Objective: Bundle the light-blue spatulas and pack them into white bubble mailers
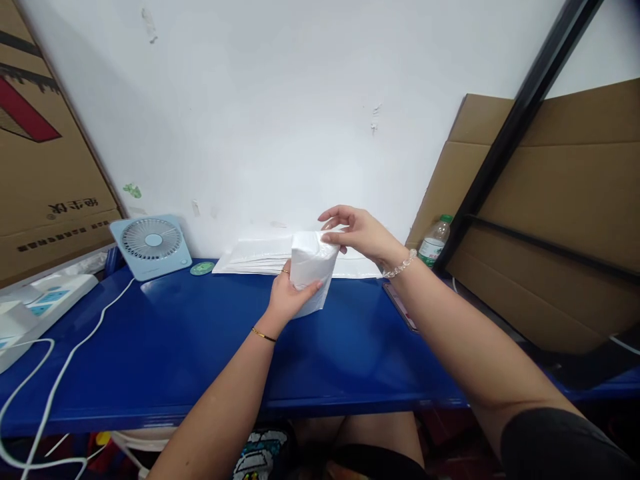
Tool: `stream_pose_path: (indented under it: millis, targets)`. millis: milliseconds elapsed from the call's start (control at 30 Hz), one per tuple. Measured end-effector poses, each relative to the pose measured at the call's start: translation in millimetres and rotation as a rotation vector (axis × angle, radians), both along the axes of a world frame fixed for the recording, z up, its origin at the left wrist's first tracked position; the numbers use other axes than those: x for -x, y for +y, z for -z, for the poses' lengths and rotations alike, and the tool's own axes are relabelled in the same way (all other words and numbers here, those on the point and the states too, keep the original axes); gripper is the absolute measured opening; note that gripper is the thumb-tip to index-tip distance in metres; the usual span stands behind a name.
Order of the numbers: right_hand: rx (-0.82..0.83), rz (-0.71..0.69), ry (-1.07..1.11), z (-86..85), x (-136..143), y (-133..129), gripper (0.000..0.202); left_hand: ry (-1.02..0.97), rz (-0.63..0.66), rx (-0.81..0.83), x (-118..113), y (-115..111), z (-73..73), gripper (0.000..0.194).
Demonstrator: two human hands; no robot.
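A white, slightly glossy, creased bag (311,263) stands upright just above the blue table, its lower end near or on the tabletop; which I cannot tell. My left hand (290,293) is wrapped around its lower left side, thumb across the front. At the bag's upper right edge, my right hand (353,233) grips with thumb and fingers, the index finger lifted over the top. Behind the bag lies a stack of flat white mailers (255,257), partly hidden by it and by my hands. The bag's contents are not visible.
A light blue fan (153,247) stands at the left beside a green round disc (202,268) and a white power strip (50,310) with cables. To the right are a phone (399,307), a bottle (436,241), a black metal post (515,133) and cardboard (560,253).
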State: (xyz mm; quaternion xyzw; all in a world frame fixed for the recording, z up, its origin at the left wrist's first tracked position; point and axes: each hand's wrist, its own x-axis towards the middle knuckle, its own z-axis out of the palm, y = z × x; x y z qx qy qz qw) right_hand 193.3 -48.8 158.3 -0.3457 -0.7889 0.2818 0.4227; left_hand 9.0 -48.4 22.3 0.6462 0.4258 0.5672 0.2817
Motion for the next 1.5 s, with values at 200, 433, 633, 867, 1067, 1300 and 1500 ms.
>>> stream_pose_path:
  millis: [200, 433, 633, 867, 1067, 1300, 1500]
  targets:
    - [-0.419, 0.036, -0.436, 1.9, -1, -5, 0.023, -0.086, 0.173, 0.079, 2, 5, 3.5, 0.041]
    - [-0.396, 0.069, -0.452, 6.4, 6, -10, 0.025, -0.130, 0.244, 0.149, 0, 4, -0.6, 0.043]
    - [-0.086, 0.359, -0.205, 9.7, -40, 20, 0.033, -0.328, -0.033, 0.049, 8, 18, 5.7, 0.052]
    - [0.271, 0.953, 0.266, 91.5, -129, 85, 0.017, -0.746, -0.161, 0.445, 23, 39, 20.2, 0.035]
    - [0.341, 1.123, 0.066, 147.1, -123, 106, 0.008, -0.880, -0.179, 0.558, 26, 46, 23.9, 0.025]
    - [0.414, 0.703, 0.188, 136.3, -25, 133, 0.025, -1.024, -0.126, 0.697, 25, 45, 21.5, 0.014]
    - [0.550, 0.509, 0.401, 126.6, 63, 157, 0.021, -1.096, -0.007, 0.813, 19, 41, 24.7, 0.012]
